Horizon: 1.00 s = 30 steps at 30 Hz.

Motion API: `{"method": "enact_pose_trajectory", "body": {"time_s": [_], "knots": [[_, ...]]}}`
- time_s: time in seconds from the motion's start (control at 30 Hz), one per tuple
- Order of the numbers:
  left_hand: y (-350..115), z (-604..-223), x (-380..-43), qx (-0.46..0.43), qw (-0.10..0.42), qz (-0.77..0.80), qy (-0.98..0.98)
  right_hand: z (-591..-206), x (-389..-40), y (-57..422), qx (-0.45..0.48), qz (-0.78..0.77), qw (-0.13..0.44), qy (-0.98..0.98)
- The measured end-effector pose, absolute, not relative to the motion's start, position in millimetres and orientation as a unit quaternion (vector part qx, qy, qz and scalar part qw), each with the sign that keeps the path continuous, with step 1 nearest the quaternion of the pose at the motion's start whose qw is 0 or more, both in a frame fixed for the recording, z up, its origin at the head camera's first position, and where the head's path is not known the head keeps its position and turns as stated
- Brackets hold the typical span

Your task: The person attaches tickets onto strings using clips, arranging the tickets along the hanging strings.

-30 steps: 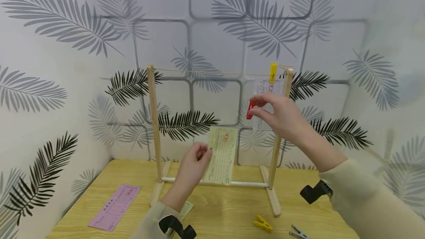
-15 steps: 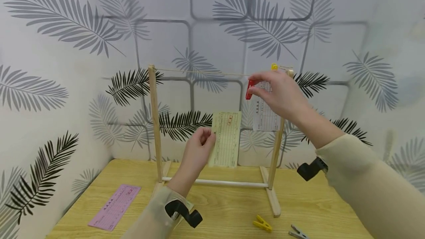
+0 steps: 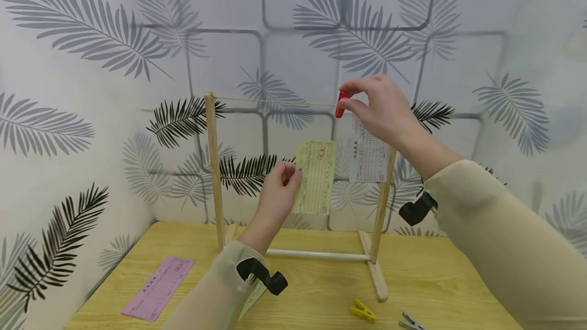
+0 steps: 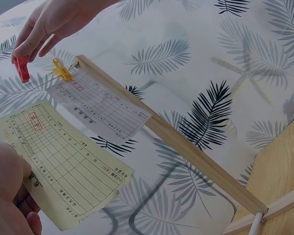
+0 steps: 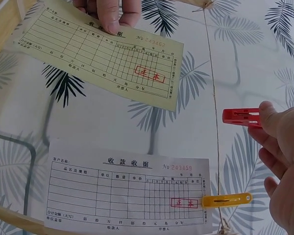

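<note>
My left hand (image 3: 279,187) pinches a yellow-green receipt slip (image 3: 317,177) by its left edge, holding it upright below the string (image 3: 275,101). Between thumb and fingertips, my right hand (image 3: 382,108) grips a red clothespin (image 3: 341,104) near the string. In the right wrist view the red clothespin (image 5: 241,117) is apart from the string, and its jaws look closed. A white receipt slip (image 5: 132,191) hangs from the string by a yellow clothespin (image 5: 227,200). In the head view my right hand hides that yellow clothespin.
The string spans a wooden frame with a left post (image 3: 214,167), a right post (image 3: 381,213) and a white bottom rod (image 3: 316,254). On the table lie a pink slip (image 3: 159,287), a yellow clothespin (image 3: 363,310) and a grey clothespin (image 3: 411,321). Another slip (image 3: 254,297) is partly under my left arm.
Both hands have risen. The left carried the yellow-green slip up toward the string, and the right brought the red clothespin up to about string height.
</note>
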<state>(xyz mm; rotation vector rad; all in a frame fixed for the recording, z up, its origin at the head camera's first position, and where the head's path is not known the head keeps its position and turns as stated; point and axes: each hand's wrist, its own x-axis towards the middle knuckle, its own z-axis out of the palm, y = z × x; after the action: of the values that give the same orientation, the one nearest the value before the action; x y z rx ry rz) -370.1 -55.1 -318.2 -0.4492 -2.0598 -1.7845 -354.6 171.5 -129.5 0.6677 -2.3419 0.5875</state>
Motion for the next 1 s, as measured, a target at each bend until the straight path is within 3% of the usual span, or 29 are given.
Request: {"method": "enact_pose_trajectory", "body": {"time_s": [1.0], "knots": [[-41.5,-298.4,-390.0,-0.151,0.187,-0.645,-0.725,-114.5,-379.4,157.0,0.216,0.228,0.332,-0.890]]}}
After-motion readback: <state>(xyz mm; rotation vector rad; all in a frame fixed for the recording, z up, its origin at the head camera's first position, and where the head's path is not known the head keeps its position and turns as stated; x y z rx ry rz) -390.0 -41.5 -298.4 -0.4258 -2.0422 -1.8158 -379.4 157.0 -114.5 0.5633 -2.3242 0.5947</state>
